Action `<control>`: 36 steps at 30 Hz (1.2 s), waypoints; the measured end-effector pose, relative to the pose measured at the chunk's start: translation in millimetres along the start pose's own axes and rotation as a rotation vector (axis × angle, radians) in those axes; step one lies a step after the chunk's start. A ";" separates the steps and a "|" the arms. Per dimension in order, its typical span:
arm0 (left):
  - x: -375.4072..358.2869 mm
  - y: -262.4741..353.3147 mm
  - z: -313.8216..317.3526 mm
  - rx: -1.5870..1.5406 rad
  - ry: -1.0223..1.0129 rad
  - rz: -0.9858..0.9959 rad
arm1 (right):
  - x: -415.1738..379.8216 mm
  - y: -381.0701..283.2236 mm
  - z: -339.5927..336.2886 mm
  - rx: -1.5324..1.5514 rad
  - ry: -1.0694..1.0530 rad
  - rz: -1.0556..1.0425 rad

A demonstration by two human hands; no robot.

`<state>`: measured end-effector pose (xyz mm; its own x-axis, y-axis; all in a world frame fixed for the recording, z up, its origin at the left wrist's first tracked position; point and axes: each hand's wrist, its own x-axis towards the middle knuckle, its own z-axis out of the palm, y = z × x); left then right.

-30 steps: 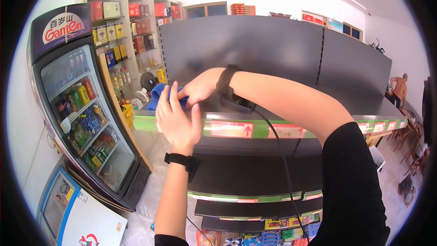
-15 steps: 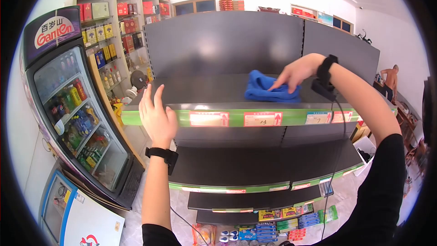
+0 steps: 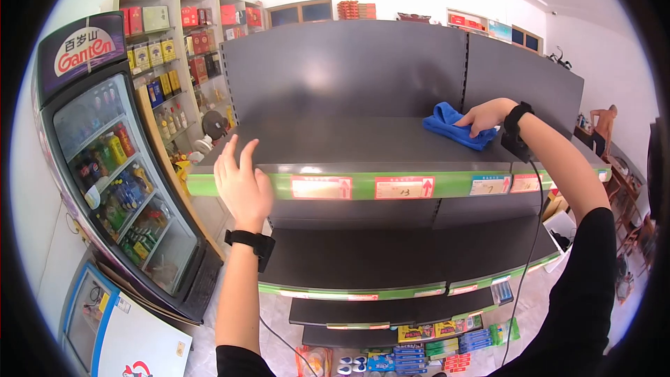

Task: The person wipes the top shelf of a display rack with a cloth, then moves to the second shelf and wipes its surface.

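A blue cloth (image 3: 453, 126), folded and bunched, lies on the dark top shelf (image 3: 335, 143) towards the right. My right hand (image 3: 486, 117) presses down on it, fingers bent over its right side. At the shelf's left front corner, my left hand (image 3: 244, 185) is raised with its fingers apart and nothing in it. Behind that hand runs the green price strip (image 3: 279, 187) with red and blue labels. Black bands with small boxes sit on both wrists, a cable trailing from each.
Lower dark shelves (image 3: 363, 244) step down below, with packaged goods (image 3: 412, 356) at the bottom. A drinks fridge (image 3: 105, 167) and a white chest freezer (image 3: 139, 342) stand at left. Boxes and bottles fill a wall cabinet (image 3: 174, 0). Far right, another person (image 3: 604, 129) stands.
My right hand has slid the blue cloth to the right along the top shelf. The left hand stays in nearly the same place.
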<state>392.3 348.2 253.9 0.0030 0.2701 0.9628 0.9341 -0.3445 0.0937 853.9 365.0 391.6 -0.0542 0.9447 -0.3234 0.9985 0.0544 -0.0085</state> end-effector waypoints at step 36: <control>0.7 -6.6 8.1 -0.161 0.084 0.008 | 188.6 -418.4 -53.0 -0.314 0.077 -0.781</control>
<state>389.0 357.9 251.9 -0.0260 0.1929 0.9809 0.8649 -0.4876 0.1188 425.5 537.5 384.3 -0.7395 0.6174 -0.2683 0.6256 0.7775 0.0647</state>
